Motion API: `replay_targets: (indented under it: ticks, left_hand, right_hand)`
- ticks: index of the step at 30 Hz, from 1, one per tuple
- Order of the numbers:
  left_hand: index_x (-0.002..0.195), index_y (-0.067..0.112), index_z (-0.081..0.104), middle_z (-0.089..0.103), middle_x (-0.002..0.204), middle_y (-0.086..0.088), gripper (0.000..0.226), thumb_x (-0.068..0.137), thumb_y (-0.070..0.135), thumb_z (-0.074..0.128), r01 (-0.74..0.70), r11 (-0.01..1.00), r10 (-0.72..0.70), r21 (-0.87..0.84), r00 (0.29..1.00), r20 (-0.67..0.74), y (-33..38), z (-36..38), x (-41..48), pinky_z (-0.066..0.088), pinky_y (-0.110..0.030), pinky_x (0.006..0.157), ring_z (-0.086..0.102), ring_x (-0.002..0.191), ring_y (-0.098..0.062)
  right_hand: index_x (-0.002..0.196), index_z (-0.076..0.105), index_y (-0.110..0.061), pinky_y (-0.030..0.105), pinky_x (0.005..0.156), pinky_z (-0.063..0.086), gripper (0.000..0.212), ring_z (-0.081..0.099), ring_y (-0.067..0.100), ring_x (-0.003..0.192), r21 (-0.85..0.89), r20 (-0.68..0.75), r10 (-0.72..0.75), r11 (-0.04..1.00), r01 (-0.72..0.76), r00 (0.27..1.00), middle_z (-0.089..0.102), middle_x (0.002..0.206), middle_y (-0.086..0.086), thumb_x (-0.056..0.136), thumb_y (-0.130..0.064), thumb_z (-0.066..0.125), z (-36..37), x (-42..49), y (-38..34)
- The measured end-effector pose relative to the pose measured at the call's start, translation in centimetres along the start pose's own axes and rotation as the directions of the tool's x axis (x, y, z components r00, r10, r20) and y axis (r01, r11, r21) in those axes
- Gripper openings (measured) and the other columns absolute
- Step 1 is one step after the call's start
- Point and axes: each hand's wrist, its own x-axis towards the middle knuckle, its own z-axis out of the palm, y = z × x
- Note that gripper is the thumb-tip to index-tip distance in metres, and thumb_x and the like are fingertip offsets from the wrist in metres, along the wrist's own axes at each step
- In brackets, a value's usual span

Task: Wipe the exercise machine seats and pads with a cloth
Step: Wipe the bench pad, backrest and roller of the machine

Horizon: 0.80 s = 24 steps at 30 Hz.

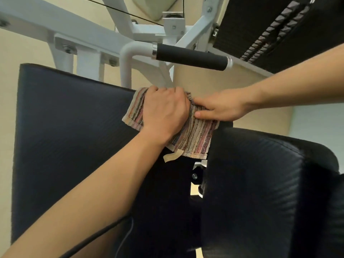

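Left forearm: nearest the camera, it rises from the lower left corner toward the cloth.
Cloth (193,135): striped towel in pink, grey and cream, draped over the upper right corner of the back pad, its lower hem hanging loose with a pale label (172,156) sticking out beneath.
Left hand (164,109): palm down on the cloth, fingers curled over the pad's top edge, pressing the fabric flat onto the pad rather than pinching it.
Right hand (221,107): comes in from the right, fingers laid on the cloth's right part just beside the left hand; thumb stretched along the fabric; whether it grips or only presses cannot be told.
Back pad (70,131): large dark upholstered panel, left of and below the cloth.
Seat pad (260,192): black, shiny and ribbed, right of and below the cloth, close to its hanging hem.
Handle (191,56): black foam grip on a white tube, above the cloth.
Frame (93,32): white bolted metal beams, above the cloth and behind the handle.
Weight stack (275,30): dark plates, upper right of the cloth.
Wall (232,77): cream, behind the cloth.
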Motion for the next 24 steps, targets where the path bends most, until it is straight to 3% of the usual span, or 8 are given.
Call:
replay_targets:
  ticks: [4,7,11,13,15,16,19,24]
  left_hand:
    - [0.084,0.014,0.062,0.067,0.072,-0.007,0.031,0.100,0.029,0.040,-0.124,0.992,0.123,0.001,0.988,0.095,4.2,0.4,1.3,0.031,-0.035,0.055,0.049,0.055,-0.025]
    - [0.100,0.011,0.067,0.070,0.090,-0.011,0.031,0.101,0.028,0.041,-0.242,0.970,0.243,-0.035,0.937,0.252,6.7,0.7,3.3,0.035,-0.036,0.059,0.066,0.077,-0.032]
    - [0.116,0.015,0.067,0.068,0.117,-0.013,0.033,0.102,0.032,0.042,-0.250,0.937,0.346,-0.244,0.767,0.541,8.6,1.5,6.7,0.040,-0.036,0.073,0.064,0.104,-0.033]
    - [0.117,0.017,0.066,0.067,0.121,-0.012,0.034,0.105,0.034,0.038,-0.217,0.916,0.392,-0.338,0.671,0.629,8.9,1.3,7.8,0.039,-0.034,0.077,0.061,0.102,-0.029]
    - [0.110,0.020,0.065,0.067,0.115,-0.009,0.034,0.106,0.036,0.034,-0.188,0.918,0.384,-0.350,0.647,0.659,7.9,1.1,8.0,0.041,-0.035,0.078,0.059,0.093,-0.025]
    - [0.106,0.020,0.064,0.067,0.109,-0.008,0.035,0.106,0.038,0.034,-0.168,0.930,0.352,-0.327,0.661,0.662,6.9,1.1,8.0,0.045,-0.037,0.078,0.059,0.091,-0.024]
    - [0.101,0.022,0.065,0.063,0.092,-0.003,0.045,0.104,0.048,0.029,-0.098,0.970,0.221,-0.222,0.730,0.646,3.2,1.0,7.0,0.050,-0.040,0.077,0.062,0.084,-0.023]
    - [0.081,0.019,0.055,0.053,0.077,-0.003,0.047,0.104,0.048,0.027,-0.132,0.988,0.155,-0.080,0.826,0.542,2.3,-0.1,5.9,0.042,-0.037,0.070,0.054,0.075,-0.023]
  right_hand:
    - [0.138,0.043,-0.014,0.031,0.096,0.045,0.038,0.061,0.020,0.110,0.096,-0.100,0.038,0.995,-0.028,0.994,0.061,0.131,0.004,0.108,-0.036,0.036,3.0,-0.9,3.3]
    - [0.140,0.047,-0.016,0.039,0.098,0.049,0.038,0.063,0.021,0.110,0.274,-0.070,0.163,0.952,-0.138,0.984,0.063,0.129,0.006,0.107,-0.034,0.041,4.4,-1.6,5.5]
    - [0.102,0.060,-0.009,0.021,0.057,0.052,0.017,0.065,0.008,0.063,0.823,0.003,0.410,0.517,-0.235,0.912,0.069,0.075,0.003,0.098,0.000,0.047,6.4,-2.1,6.2]
    - [0.093,0.062,-0.005,0.024,0.060,0.057,0.017,0.069,0.020,0.071,0.938,0.065,0.498,0.266,-0.223,0.865,0.073,0.074,0.009,0.095,0.000,0.046,6.7,-2.0,6.0]
    - [0.096,0.063,-0.005,0.037,0.082,0.061,0.017,0.071,0.035,0.095,0.966,0.105,0.509,0.152,-0.210,0.854,0.074,0.101,0.022,0.093,-0.008,0.046,6.3,-1.5,5.1]
    - [0.096,0.064,-0.006,0.043,0.089,0.059,0.018,0.070,0.037,0.100,0.962,0.093,0.528,0.172,-0.214,0.844,0.073,0.107,0.025,0.093,-0.013,0.048,6.0,-1.3,4.6]
    - [0.098,0.065,-0.008,0.031,0.074,0.054,0.021,0.067,0.022,0.081,0.923,0.038,0.552,0.301,-0.241,0.833,0.072,0.099,0.014,0.098,-0.022,0.050,5.5,-0.9,3.7]
    - [0.125,0.065,-0.004,0.034,0.091,0.049,0.036,0.063,0.028,0.107,0.830,-0.068,0.453,0.520,-0.202,0.889,0.068,0.120,0.015,0.096,-0.017,0.049,3.7,-0.6,2.3]
